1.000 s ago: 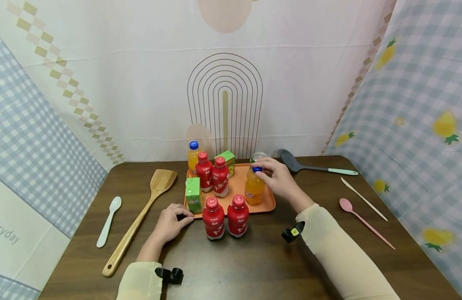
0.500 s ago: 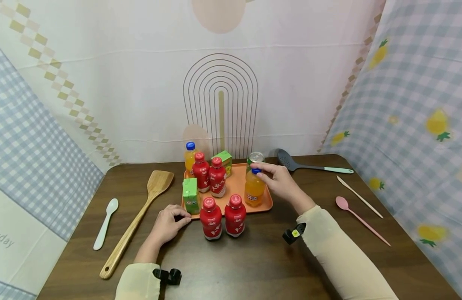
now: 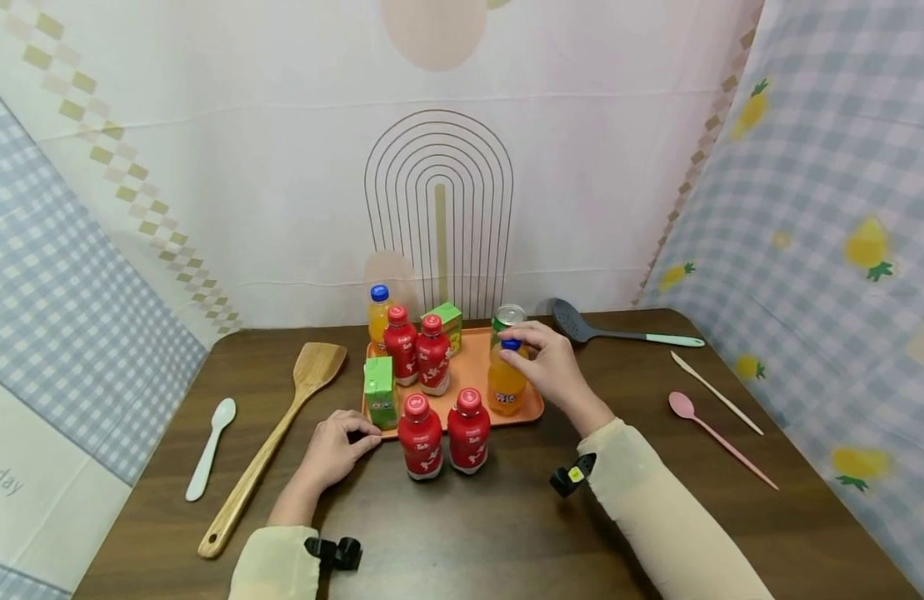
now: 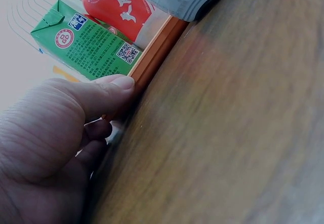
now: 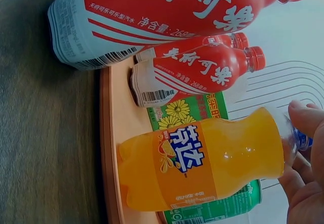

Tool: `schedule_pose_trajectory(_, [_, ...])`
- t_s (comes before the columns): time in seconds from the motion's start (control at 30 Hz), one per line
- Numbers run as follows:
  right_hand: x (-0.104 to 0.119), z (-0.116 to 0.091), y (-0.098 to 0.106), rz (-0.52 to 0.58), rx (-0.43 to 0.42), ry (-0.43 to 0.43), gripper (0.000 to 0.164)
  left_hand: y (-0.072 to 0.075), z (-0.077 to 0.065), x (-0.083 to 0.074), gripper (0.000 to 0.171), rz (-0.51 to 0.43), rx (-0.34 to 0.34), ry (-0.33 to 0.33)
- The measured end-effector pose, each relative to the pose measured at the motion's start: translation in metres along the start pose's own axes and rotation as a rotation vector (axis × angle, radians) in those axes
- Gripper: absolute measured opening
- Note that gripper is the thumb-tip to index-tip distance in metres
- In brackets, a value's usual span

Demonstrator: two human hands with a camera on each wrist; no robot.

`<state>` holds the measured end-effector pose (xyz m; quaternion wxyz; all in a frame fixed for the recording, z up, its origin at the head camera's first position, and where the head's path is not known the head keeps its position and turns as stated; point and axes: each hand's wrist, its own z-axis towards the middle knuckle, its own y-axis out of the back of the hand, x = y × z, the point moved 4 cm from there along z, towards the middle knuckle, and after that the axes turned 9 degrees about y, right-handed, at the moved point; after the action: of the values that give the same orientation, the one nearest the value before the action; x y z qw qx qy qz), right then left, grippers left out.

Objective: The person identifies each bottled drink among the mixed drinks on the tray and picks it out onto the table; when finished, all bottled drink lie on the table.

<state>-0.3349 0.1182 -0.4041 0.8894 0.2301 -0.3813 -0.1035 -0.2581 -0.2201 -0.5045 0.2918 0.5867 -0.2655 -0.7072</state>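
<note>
My right hand (image 3: 549,368) pinches an orange soda bottle (image 3: 506,385) at its blue cap and neck. The bottle stands upright on the right part of an orange tray (image 3: 471,367), in front of a green can (image 3: 510,317). In the right wrist view the bottle's base (image 5: 129,178) meets the tray surface. My left hand (image 3: 334,450) grips the tray's front left corner; the left wrist view shows the thumb (image 4: 119,84) on the rim and fingers curled below. Beside it on the tray stands a green drink carton (image 3: 381,398).
Two red cola bottles (image 3: 421,442) stand at the tray's front edge; two more (image 3: 434,358), another orange soda (image 3: 378,321) and a second carton (image 3: 448,320) are on it. A wooden spatula (image 3: 282,433) and white spoon (image 3: 211,448) lie left; a skimmer (image 3: 574,321), pale knife (image 3: 712,390) and pink spoon (image 3: 720,437) right.
The right wrist has shifted slightly left and the fingers lifted a little off the can's line, showing more of it. The left hand keeps its place; the view itself drifts slightly.
</note>
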Motion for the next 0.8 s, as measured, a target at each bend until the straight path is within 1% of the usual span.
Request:
schedule_pose_trajectory(0.23, [0.0009, -0.0013, -0.0013, 0.027, -0.034, -0.017, 0.020, 0.0008, -0.0005, 0.0001, 0.011, 0.000, 0.003, 0.007])
schedule_pose_trajectory(0.53, [-0.0050, -0.0053, -0.0027, 0.079, -0.041, -0.051, 0.026, 0.0002, 0.0006, 0.0008, 0.012, -0.001, -0.001, 0.003])
schedule_pose_trajectory(0.8, [-0.0044, -0.0075, -0.0044, 0.108, -0.036, -0.072, 0.029, 0.0000, 0.0002, 0.0016, 0.012, 0.004, 0.002, 0.005])
